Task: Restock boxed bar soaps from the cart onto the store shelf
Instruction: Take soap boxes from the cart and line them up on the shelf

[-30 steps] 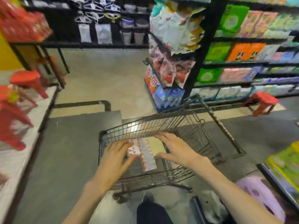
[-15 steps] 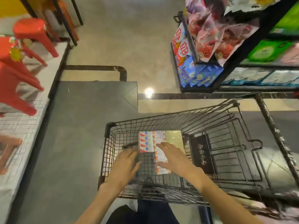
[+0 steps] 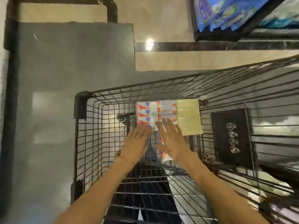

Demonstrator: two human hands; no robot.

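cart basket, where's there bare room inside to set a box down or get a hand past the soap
Bare wire floor lies between the cart's left wall and the soap boxes. The middle is crowded: boxes packed side by side, a pale yellow pack against their right, and the left hand and right hand spread over them.

A smooth beige polished floor (image 3: pixel 161 18) filled the upper centre, a bright ceiling-light reflection (image 3: pixel 149 43) glaring on it at about twelve o'clock. A large grey rectangular mat (image 3: pixel 64 70) spread toward nine o'clock, edged by a dark metal rail (image 3: pixel 111 10) bending at eleven. At one o'clock stood a black shelf base (image 3: pixel 242 31) holding blue plastic packets (image 3: pixel 215 12).
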